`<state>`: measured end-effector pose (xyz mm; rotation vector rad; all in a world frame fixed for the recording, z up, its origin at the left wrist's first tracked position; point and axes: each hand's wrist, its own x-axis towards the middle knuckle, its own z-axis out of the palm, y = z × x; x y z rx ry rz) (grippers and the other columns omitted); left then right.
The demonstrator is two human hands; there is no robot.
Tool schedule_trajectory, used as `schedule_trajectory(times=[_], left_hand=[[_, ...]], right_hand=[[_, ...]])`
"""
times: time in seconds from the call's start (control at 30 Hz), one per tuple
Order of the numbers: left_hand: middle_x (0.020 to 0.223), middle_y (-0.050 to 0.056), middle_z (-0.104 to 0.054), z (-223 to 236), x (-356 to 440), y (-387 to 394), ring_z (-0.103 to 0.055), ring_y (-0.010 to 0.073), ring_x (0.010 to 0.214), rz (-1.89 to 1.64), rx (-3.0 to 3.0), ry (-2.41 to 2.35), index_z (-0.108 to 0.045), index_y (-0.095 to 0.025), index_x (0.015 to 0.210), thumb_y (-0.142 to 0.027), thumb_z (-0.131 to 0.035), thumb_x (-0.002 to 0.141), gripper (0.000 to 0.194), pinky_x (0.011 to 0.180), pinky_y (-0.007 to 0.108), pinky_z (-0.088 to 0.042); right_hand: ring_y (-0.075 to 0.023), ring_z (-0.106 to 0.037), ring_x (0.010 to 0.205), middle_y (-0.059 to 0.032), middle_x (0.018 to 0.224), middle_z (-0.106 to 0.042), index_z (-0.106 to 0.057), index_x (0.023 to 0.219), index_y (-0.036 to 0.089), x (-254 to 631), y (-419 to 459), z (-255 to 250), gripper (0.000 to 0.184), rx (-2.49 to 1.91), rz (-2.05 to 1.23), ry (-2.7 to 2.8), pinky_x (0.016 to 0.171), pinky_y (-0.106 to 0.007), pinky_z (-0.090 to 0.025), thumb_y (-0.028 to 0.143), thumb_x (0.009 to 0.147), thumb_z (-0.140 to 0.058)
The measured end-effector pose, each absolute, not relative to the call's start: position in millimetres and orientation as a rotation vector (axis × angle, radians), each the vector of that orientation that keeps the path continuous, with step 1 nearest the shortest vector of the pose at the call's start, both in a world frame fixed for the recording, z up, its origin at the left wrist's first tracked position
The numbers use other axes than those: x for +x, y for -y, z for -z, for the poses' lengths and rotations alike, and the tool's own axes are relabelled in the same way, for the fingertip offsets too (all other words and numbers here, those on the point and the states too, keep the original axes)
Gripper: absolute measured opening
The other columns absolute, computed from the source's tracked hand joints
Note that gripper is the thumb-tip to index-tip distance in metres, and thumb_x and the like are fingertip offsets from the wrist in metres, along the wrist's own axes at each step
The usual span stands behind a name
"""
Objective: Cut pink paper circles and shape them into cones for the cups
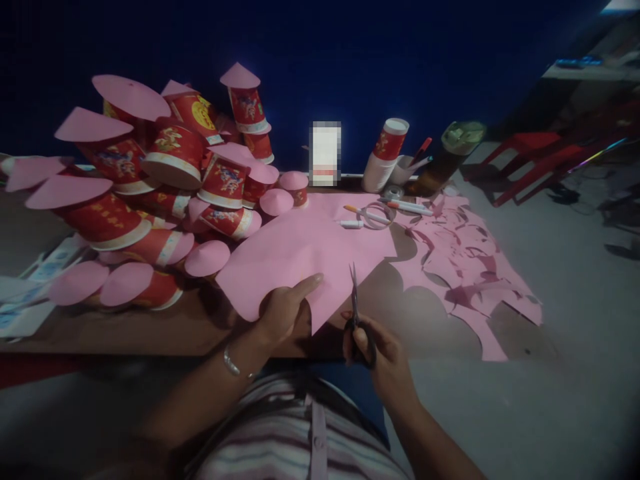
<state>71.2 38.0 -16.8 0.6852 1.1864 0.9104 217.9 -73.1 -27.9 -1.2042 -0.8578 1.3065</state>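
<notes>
1. The fingers of the left hand are curled over the near edge of a large pink paper sheet, the index finger stretched flat along the top of it and the rest folded under, so the sheet is pinched.
2. The right hand is closed through the handles of a pair of scissors; the blades point away from the person and look nearly closed, their tips just beside the cut edge of the sheet.
3. The sheet lies on a brown table, its near corner hanging over the table's front edge between the two hands.
4. To the left stands a heap of red paper cups topped with pink paper cones, several tipped on their sides.
5. To the right, pink paper offcuts lie spread over the table's end.
6. Behind the sheet are a roll of clear tape, some markers and a stack of cups against the dark blue wall.
7. A bracelet sits on the left wrist.
</notes>
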Motion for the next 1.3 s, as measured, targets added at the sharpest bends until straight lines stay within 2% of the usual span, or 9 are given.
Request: schedule_trajectory(times=[0.17,0.43,0.83,1.13,1.3], left_hand=[[0.095,0.009,-0.078,14.6,72.9,-34.9,-0.071,0.026,0.098,-0.912,0.69,-1.152,-0.078,-0.01,0.092,-0.038,-0.084,0.067,0.038,0.095,0.036,-0.052],[0.081,0.008,-0.078,18.8,71.5,-33.1,-0.072,0.0282,0.094,-0.876,0.688,-1.212,-0.079,-0.01,0.085,-0.037,-0.086,0.062,0.037,0.096,0.038,-0.052],[0.101,0.012,-0.078,10.0,72.0,-31.5,-0.071,0.0271,0.1,-0.811,0.703,-1.097,-0.078,-0.009,0.092,-0.04,-0.084,0.067,0.041,0.101,0.038,-0.05],[0.088,0.01,-0.078,5.4,70.4,-33.9,-0.073,0.0252,0.089,-0.767,0.693,-1.139,-0.078,-0.009,0.081,-0.037,-0.088,0.062,0.035,0.093,0.036,-0.054],[0.086,0.011,-0.078,5.3,69.6,-36.3,-0.073,0.0262,0.085,-0.743,0.656,-1.073,-0.078,-0.007,0.086,-0.035,-0.089,0.061,0.039,0.093,0.039,-0.055]], right_hand=[[-0.0105,-0.053,0.05,0.0016,0.06,-0.059,-0.069,0.105,0.014,223.3,75.9,27.0,0.034,-1.215,-1.335,0.837,0.049,-0.023,-0.04,0.045,0.09,-0.064],[-0.01,-0.051,0.049,0.0019,0.059,-0.058,-0.071,0.097,0.016,227.9,81.8,24.7,0.03,-1.201,-1.347,0.842,0.047,-0.022,-0.041,0.045,0.09,-0.064],[-0.0105,-0.051,0.046,0.0018,0.058,-0.058,-0.072,0.11,0.015,232.9,90.5,29.2,0.04,-1.204,-1.378,0.784,0.044,-0.022,-0.043,0.048,0.088,-0.067],[-0.01,-0.05,0.043,0.0014,0.056,-0.058,-0.074,0.106,0.015,235.2,95.3,26.5,0.042,-1.221,-1.396,0.732,0.042,-0.022,-0.043,0.051,0.084,-0.07],[-0.0099,-0.049,0.042,0.0014,0.054,-0.058,-0.074,0.104,0.015,237.5,98.4,26.2,0.04,-1.22,-1.392,0.741,0.041,-0.022,-0.044,0.05,0.084,-0.07]])
